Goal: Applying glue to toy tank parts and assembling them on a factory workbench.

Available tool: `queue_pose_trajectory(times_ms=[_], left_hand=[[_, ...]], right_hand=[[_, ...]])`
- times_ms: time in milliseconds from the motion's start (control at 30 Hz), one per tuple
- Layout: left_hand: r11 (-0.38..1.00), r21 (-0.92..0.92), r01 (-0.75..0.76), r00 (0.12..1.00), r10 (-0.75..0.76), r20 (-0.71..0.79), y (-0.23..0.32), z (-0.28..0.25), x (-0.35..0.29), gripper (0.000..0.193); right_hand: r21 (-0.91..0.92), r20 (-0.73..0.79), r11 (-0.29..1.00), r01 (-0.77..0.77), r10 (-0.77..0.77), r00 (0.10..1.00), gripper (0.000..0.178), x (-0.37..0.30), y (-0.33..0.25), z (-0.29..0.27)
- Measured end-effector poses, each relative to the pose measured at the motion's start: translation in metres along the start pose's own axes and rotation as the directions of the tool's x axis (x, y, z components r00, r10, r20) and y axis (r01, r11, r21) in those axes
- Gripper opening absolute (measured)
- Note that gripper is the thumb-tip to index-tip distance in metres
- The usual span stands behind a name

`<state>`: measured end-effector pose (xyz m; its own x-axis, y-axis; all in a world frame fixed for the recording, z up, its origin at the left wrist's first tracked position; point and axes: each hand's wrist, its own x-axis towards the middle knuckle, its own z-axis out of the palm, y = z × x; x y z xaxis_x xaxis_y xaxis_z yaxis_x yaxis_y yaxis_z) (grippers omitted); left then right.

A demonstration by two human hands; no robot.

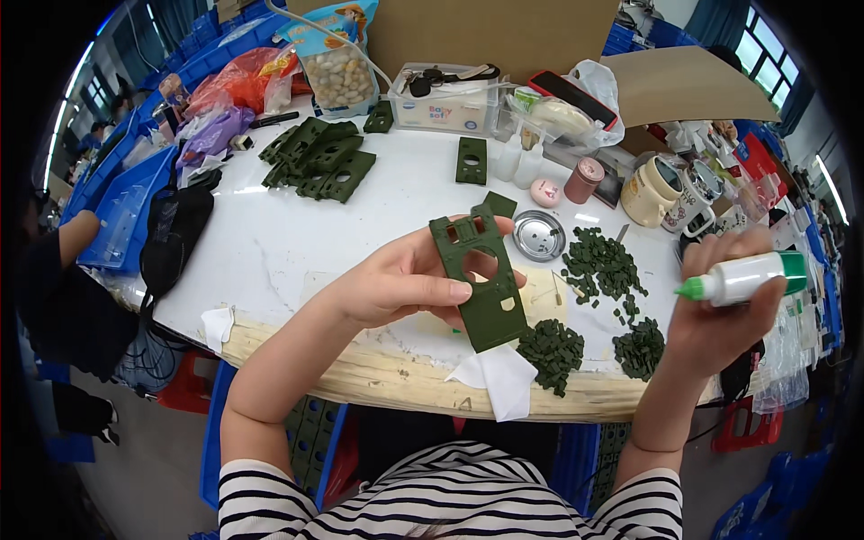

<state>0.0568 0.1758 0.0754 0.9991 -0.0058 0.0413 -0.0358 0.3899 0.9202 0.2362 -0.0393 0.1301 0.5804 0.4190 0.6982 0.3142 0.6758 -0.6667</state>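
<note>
My left hand (pixel 396 281) grips a dark green plastic panel (pixel 493 319) over the middle of the table. The panel has a large round hole, two small square openings at its top and a small notch low on its right. On the right, my right hand (pixel 720 310) is wrapped round a white glue bottle (pixel 751 277) with a green nozzle and green base. The nozzle points left toward the panel, apart from it. Below and right of the panel lie a heap of small green parts (pixel 551 353), a larger heap (pixel 601 263) and a third heap (pixel 640 347).
Stacked green panels (pixel 319 160) lie at the back left; a single panel (pixel 471 160) lies at the back middle. A round metal dish (pixel 539 236), a pink jar (pixel 585 179) and a cream mug (pixel 652 191) stand farther right. White tissue (pixel 506 382) hangs over the front edge.
</note>
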Motion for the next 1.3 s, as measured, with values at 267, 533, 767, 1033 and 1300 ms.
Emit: queue_pose_trajectory(times_ms=[267,533,767,1033,1300], left_hand=[[0.99,-0.113,0.082,0.989,-0.066,0.134,-0.031,-0.004,-0.004,0.063],[0.977,-0.05,0.205,0.969,-0.196,0.151,-0.049,-0.007,-0.007,0.064],[0.987,-0.046,0.157,0.985,-0.153,0.074,-0.04,-0.007,-0.006,0.064],[0.991,-0.055,0.12,0.991,-0.116,0.067,-0.048,-0.011,-0.005,0.064],[0.972,-0.037,0.232,0.96,-0.223,0.17,-0.06,-0.008,-0.008,0.07]], right_hand=[[-0.098,0.175,0.916,-0.388,0.4,0.9,0.054,-0.044,0.058,0.024],[0.021,0.284,0.909,-0.417,0.395,0.874,0.037,-0.06,0.082,0.03],[0.001,0.284,0.909,-0.418,0.4,0.871,0.037,-0.058,0.081,0.031],[0.051,0.247,0.899,-0.435,0.411,0.878,0.036,-0.06,0.081,0.034],[0.031,0.28,0.896,-0.444,0.419,0.864,0.033,-0.065,0.083,0.037]])
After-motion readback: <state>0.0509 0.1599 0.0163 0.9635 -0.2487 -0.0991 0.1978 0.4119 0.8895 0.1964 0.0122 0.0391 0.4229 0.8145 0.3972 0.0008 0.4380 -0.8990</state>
